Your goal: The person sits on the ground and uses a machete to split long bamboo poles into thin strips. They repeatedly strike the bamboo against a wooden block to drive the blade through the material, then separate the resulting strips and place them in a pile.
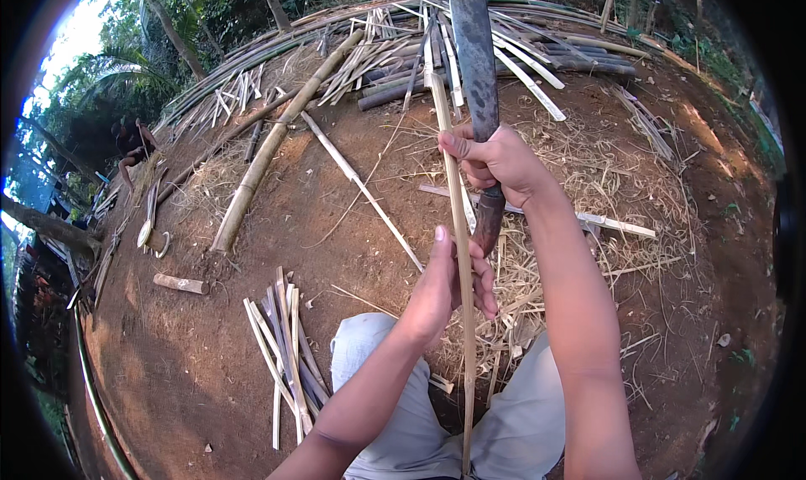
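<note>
Bamboo strip [469, 354] runs between legs [525, 404]; right hand [499, 162] grips machete [475, 52], thumb against strip; left hand [437, 283] loosely spread around strip. Bundle [290, 346] lies left, shavings [525, 270] ahead; work likely partway, remainder unclear.

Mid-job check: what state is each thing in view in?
Machete, unsheathed, held.
Held strip, split, long and narrow.
Right grip, closed on machete and strip.
Left grip, open at the strip.
Nearby strips, split, loosely heaped.
Long pole, round, lying on the ground.
Short bamboo piece, lying on its side.
Shavings, scattered.
</note>
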Available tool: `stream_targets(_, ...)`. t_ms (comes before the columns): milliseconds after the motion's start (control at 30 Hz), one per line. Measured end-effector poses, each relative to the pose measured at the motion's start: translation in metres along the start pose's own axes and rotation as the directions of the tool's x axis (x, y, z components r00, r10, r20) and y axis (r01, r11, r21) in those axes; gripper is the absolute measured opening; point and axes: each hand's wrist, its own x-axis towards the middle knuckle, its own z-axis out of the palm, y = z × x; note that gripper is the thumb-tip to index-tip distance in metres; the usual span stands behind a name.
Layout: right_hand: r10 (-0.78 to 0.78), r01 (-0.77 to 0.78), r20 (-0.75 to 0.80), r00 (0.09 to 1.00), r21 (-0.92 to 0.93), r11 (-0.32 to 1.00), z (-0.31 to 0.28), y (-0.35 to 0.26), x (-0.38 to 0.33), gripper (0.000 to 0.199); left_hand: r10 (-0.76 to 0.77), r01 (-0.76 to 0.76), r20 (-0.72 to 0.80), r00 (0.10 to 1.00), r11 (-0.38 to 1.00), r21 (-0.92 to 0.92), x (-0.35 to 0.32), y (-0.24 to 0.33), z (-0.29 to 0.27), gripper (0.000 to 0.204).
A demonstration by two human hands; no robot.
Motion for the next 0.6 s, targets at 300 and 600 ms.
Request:
stream_targets(300, -0.052, -0.089, -0.293, 0.955, -0.446, 0.891, -0.044, -0.003, -0.026, 0.051, -0.144, 0.142, -0.014, 0.990, 0.988, -0.065, -0.073, -0.128, 0.032, 0.041)
stream_targets(600, -0.097, -0.082, -0.185, 0.978, -0.766, 0.638, -0.025, 0.028, -0.063, 0.073, -0.140, 0.113, -0.181, 0.974, 0.982, -0.150, -0.080, -0.137, 0.034, 0.040)
